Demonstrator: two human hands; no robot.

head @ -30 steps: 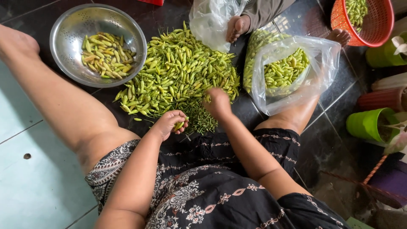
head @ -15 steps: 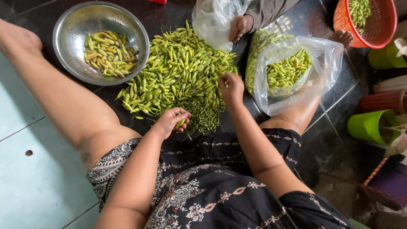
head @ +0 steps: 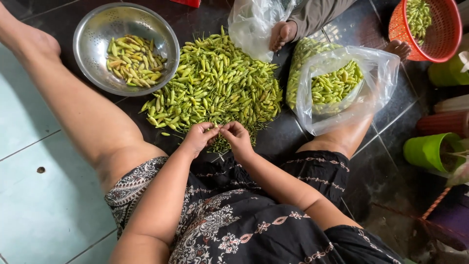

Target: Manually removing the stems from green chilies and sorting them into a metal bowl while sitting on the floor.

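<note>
A big heap of small green chillies [head: 215, 83] lies on the dark floor tiles between my legs. At its near edge my left hand [head: 199, 137] and my right hand [head: 236, 136] meet, fingertips together, pinching a chilli between them. Just below the hands lies a small pile of thin green stems [head: 225, 145]. A steel bowl [head: 93, 34] at the upper left holds a layer of chillies [head: 131, 61].
A clear plastic bag [head: 376, 83] of chillies leans on my right leg. Another person's foot [head: 282, 35] rests by a second plastic bag [head: 251, 24]. An orange basket [head: 442, 34] with chillies stands top right, green pots [head: 427, 151] at the right.
My right hand reached into the heap, then came back toward me to meet my left hand. The left hand stayed near the stem pile.
</note>
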